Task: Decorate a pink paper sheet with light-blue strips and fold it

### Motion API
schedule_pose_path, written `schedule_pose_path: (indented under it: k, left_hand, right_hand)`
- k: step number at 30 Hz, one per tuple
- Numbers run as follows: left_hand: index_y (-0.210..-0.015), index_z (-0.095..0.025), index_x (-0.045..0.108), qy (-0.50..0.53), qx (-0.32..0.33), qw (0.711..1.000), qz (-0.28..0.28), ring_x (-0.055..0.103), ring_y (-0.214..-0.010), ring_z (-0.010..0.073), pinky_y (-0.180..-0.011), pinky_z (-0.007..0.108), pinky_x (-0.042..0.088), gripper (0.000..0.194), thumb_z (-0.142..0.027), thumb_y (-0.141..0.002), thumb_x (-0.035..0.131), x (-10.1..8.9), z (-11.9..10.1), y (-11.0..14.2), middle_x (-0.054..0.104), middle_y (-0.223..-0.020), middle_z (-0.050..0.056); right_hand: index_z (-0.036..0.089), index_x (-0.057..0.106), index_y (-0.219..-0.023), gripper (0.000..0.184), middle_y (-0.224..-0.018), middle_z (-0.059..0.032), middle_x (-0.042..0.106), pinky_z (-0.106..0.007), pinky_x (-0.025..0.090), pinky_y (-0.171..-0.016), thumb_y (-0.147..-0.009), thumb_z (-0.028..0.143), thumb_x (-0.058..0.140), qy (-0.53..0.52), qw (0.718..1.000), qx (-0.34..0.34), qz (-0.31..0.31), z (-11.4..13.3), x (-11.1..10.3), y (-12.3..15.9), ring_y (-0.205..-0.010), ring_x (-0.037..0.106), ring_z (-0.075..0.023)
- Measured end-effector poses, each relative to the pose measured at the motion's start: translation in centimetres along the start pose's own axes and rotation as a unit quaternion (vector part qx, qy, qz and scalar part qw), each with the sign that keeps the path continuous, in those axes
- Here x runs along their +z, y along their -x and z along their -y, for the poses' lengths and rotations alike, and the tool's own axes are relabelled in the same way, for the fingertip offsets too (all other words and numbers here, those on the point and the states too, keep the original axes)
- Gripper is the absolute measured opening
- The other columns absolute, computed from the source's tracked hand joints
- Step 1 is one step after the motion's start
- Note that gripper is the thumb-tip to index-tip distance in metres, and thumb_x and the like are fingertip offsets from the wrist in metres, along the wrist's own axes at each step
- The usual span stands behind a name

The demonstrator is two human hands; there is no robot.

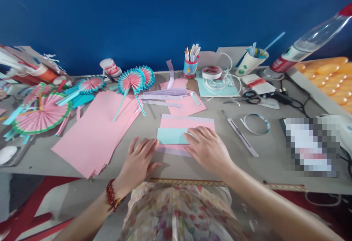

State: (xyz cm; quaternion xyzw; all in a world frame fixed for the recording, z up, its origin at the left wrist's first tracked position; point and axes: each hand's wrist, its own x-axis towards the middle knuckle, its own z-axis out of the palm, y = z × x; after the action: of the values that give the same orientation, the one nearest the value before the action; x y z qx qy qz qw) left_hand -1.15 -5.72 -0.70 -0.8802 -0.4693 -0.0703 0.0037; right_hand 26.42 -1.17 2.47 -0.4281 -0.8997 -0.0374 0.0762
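A pink sheet of paper with pale lilac strips along its far and near edges lies flat in front of me. Across its middle rests a light blue paper strip. My right hand presses on the strip's right part, fingers stretched out and holding nothing. At the strip's left end is my left hand, its fingers apart and the tips at the paper's edge. A craft knife lies to the right of the paper.
Pink sheets are stacked at the left, near folded paper fans and pinwheel-like rosettes. Lilac strips lie behind the work. Scissors, a pen cup, a tilted-looking bottle and a blurred-out flat object are rightward.
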Motion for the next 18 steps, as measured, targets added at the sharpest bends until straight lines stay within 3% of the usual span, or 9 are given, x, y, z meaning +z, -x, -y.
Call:
schedule_pose_path:
  k: [3,5,9,11,13,14,18]
  left_hand:
    - [-0.137,-0.017,0.053,0.058,-0.013,0.998,-0.022,0.055,-0.120,0.0279,-0.116,0.054,0.028,0.040,-0.034,-0.101,0.047,-0.1,0.2,0.2,0.060,-0.133,0.014]
    - [-0.133,-0.019,0.055,0.105,-0.044,0.991,-0.071,0.057,-0.119,0.0265,-0.112,0.052,0.035,0.034,-0.027,-0.101,0.047,-0.5,0.1,0.4,0.061,-0.131,0.014]
    - [-0.115,-0.021,0.061,0.231,-0.120,0.948,-0.185,0.060,-0.116,0.0241,-0.098,0.041,0.051,0.021,-0.019,-0.100,0.046,-1.7,-1.4,0.4,0.064,-0.120,0.012]
    - [-0.123,-0.021,0.058,0.313,-0.126,0.930,-0.145,0.063,-0.112,0.0213,-0.092,0.034,0.055,0.027,-0.022,-0.103,0.039,-1.8,-2.9,-0.2,0.066,-0.120,0.012]
    - [-0.140,-0.019,0.045,0.374,-0.117,0.915,-0.100,0.065,-0.110,0.0220,-0.088,0.033,0.057,0.038,-0.031,-0.105,0.038,-1.6,-4.4,-1.4,0.064,-0.126,0.015]
    - [-0.139,-0.019,0.046,0.383,-0.121,0.909,-0.113,0.066,-0.109,0.0233,-0.087,0.034,0.057,0.039,-0.035,-0.104,0.041,-1.3,-5.0,-2.0,0.066,-0.122,0.015]
    - [-0.115,-0.021,0.059,0.374,-0.157,0.903,-0.144,0.068,-0.087,0.0183,-0.076,0.028,0.055,0.022,-0.029,-0.104,0.042,-1.1,-5.5,-4.5,0.070,-0.099,0.007]
  right_hand:
    - [0.017,0.067,-0.095,0.010,-0.098,-0.0096,0.068,-0.038,0.046,-0.076,-0.091,0.016,0.057,0.006,0.997,-0.059,0.046,0.0,0.9,-0.9,-0.089,0.059,-0.0246]
    - [0.017,0.066,-0.092,0.011,-0.091,-0.0085,0.068,-0.035,0.046,-0.070,-0.091,0.014,0.056,-0.010,0.997,-0.058,0.054,-0.4,1.3,-1.0,-0.083,0.059,-0.0233]
    - [0.019,0.065,-0.099,0.013,-0.097,-0.0086,0.069,-0.032,0.050,-0.075,-0.095,0.020,0.053,-0.167,0.985,0.026,-0.031,-0.6,1.2,-0.6,-0.090,0.064,-0.0220]
    - [0.021,0.063,-0.102,0.013,-0.100,-0.0082,0.070,-0.031,0.053,-0.078,-0.097,0.023,0.051,-0.274,0.955,0.071,-0.088,0.1,0.9,-0.4,-0.092,0.066,-0.0203]
    - [0.022,0.062,-0.105,0.013,-0.102,-0.0081,0.070,-0.030,0.055,-0.077,-0.098,0.024,0.051,-0.351,0.924,0.087,-0.125,1.4,0.8,-0.3,-0.094,0.067,-0.0194]
    - [0.022,0.062,-0.109,0.016,-0.106,-0.0087,0.069,-0.031,0.056,-0.078,-0.097,0.023,0.051,-0.367,0.916,0.083,-0.141,2.2,0.8,-0.3,-0.097,0.067,-0.0200]
    - [0.019,0.049,-0.139,0.045,-0.133,-0.0142,0.061,-0.044,0.052,-0.098,-0.094,0.018,0.050,-0.310,0.937,0.027,-0.159,4.4,0.8,0.3,-0.124,0.057,-0.0272]
